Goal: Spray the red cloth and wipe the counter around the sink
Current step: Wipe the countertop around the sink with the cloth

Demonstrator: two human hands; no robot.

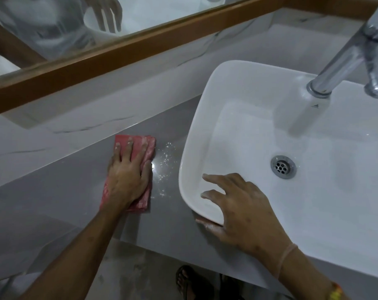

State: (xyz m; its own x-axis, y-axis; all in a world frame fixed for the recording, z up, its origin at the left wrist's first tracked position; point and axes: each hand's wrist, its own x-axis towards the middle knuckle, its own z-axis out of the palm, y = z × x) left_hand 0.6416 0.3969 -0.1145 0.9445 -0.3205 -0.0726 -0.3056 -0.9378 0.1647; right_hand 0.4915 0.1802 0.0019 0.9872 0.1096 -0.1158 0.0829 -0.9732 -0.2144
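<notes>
The folded red cloth (140, 146) lies flat on the grey counter (64, 191), left of the white sink (205, 118). My left hand (127, 176) presses down on the cloth with fingers spread. White foam specks (165, 161) dot the counter between cloth and sink. My right hand (237, 206) rests on the sink's front left corner, thumb under the rim and fingers over it. No spray bottle is in view.
A chrome tap (343, 61) reaches over the basin from the upper right, and the drain (283, 166) sits mid-basin. A wood-framed mirror (127, 48) runs along the marble back wall. A sandalled foot (190, 282) stands on the floor below the counter edge.
</notes>
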